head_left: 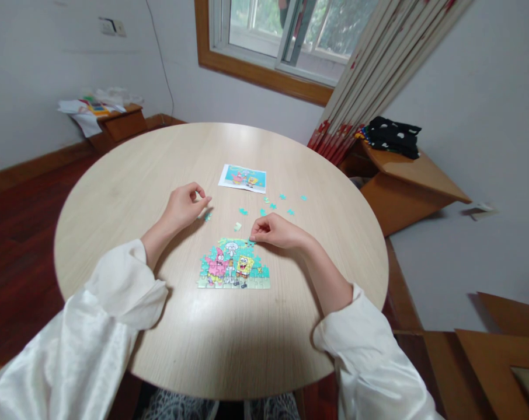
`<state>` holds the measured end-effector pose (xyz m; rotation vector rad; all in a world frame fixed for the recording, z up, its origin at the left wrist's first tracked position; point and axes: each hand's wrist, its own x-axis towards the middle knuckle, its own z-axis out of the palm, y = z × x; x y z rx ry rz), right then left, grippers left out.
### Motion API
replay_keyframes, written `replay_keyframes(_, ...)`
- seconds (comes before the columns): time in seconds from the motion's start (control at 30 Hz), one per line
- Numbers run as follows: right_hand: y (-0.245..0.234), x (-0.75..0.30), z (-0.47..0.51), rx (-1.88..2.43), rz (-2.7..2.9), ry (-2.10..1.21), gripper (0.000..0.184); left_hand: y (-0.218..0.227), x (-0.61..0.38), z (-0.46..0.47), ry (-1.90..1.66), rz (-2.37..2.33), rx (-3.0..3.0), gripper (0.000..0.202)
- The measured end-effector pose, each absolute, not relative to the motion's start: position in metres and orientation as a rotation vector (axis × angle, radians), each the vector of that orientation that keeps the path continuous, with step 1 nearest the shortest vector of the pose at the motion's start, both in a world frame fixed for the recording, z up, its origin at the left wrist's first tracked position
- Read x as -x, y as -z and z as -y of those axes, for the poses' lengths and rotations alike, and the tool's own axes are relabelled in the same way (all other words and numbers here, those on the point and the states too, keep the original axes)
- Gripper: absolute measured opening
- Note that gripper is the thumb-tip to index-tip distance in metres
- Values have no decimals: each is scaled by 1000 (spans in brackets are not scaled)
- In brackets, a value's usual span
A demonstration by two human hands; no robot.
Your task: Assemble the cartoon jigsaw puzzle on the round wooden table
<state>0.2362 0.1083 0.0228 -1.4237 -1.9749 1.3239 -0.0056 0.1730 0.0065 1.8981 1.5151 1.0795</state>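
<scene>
A partly assembled jigsaw puzzle (pixel 221 271) with a pink starfish, a squid-like figure and a yellow square character lies flat on the table; its top edge is uneven. My right hand (pixel 278 231) is closed in a pinch on a small teal puzzle piece (pixel 250 242) at the puzzle's upper right edge. To the upper left of the puzzle, my left hand (pixel 185 205) has its fingers curled and thumb and index tips close together; anything between them is too small to make out. A loose piece (pixel 208 216) lies just below those fingertips.
Several loose teal pieces (pixel 273 206) and a pale piece (pixel 237 227) are scattered beyond the puzzle. A printed reference picture (pixel 243 178) lies farther back on the round wooden table (pixel 115 192). Wooden stools stand behind it, one carrying dark folded cloth (pixel 393 137).
</scene>
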Motion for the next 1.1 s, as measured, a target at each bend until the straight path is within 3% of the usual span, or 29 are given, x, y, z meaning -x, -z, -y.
replay_keyframes(0.23, -24, -234, -107, 1446, 1984, -1336, 15, -8, 6, -172, -1074, -1518, -1900, 16)
replay_keyframes(0.7, -39, -216, -82, 1715, 2338, -778, 21, -6, 5, -173, -1105, -1535, -1888, 17)
replay_keyframes(1.1, -30, -224, -85, 1660, 2108, -866, 20, -9, 7, -174, -1121, -1478, -1728, 17)
